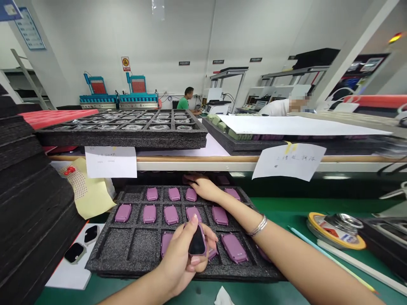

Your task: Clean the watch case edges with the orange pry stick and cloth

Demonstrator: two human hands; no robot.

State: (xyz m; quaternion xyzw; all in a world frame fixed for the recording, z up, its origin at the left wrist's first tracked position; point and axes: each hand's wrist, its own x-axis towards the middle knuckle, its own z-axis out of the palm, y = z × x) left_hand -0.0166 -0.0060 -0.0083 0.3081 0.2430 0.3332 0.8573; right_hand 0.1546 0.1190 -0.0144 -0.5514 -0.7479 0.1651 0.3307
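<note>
Purple cases [171,214] sit in rows in a black foam tray [144,245], clock face read with 12 pointing away from the wearer.

Left hand [182,254] comes in from 7 o'clock, above the tray's near rows. Fingers closed round a dark-screened watch [197,242]: thumb along its 10 o'clock side, other fingers curled about the 3 to 5 o'clock side, no visible gap in the grip. Screen faces up toward the wearer; long axis runs close to 12–6. Watch looks held above the foam, though its underside is hidden.

Right hand [205,186] enters from 4 o'clock, bracelet [259,225] on the wrist, forearm crossing above the tray's right side. Fingers reach past the far row to the tray's 12 o'clock edge, in shadow below the shelf edge [190,163]. Fingers look partly extended; whether they have hold of anything, cannot tell.

Key relation: held watch lies at roughly 6 o'clock from the right fingertips, well apart, tray rows between. Left hand is the nearer, already gripping it; right is nearer the tray's far edge.
</note>
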